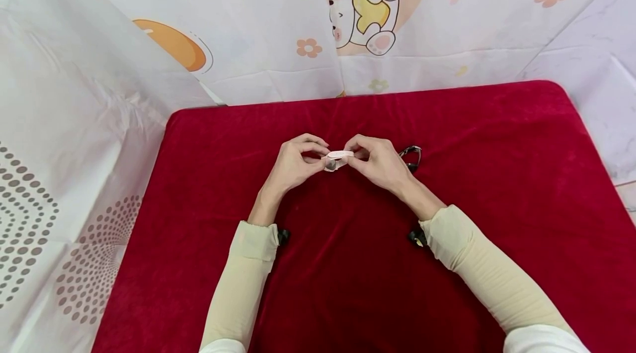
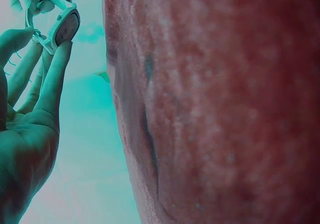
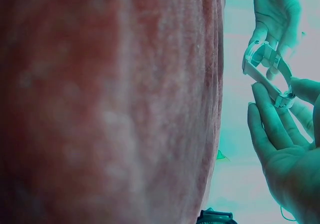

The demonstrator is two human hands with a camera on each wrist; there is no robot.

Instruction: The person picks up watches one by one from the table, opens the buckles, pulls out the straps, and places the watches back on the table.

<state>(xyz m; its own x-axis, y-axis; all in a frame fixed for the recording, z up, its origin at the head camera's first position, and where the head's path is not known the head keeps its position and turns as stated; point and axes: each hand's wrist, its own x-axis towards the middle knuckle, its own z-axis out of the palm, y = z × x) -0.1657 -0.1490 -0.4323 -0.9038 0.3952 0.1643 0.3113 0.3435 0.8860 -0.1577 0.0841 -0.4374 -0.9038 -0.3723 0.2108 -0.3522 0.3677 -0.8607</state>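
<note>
A pale pink-white wristwatch [image 1: 340,154] is held up between both hands over the red cloth. My left hand [image 1: 293,162] pinches it at the round case [image 2: 67,28], with the thumb and fingertips at its edge. The right hand [image 1: 380,162] grips the strap [image 3: 265,81] near its buckle end [image 3: 284,100]. The strap forms a closed-looking loop; whether the buckle is fastened I cannot tell. Just beyond the right hand, a dark loop-shaped thing [image 1: 411,157] lies on the cloth, partly hidden by that hand.
Red velvet cloth [image 1: 223,176] covers the table, which has rounded far corners. White curtains with cartoon prints [image 1: 273,21] hang behind it, and dotted white fabric [image 1: 44,220] is at the left. Small black devices [image 1: 416,237] sit at both cuffs.
</note>
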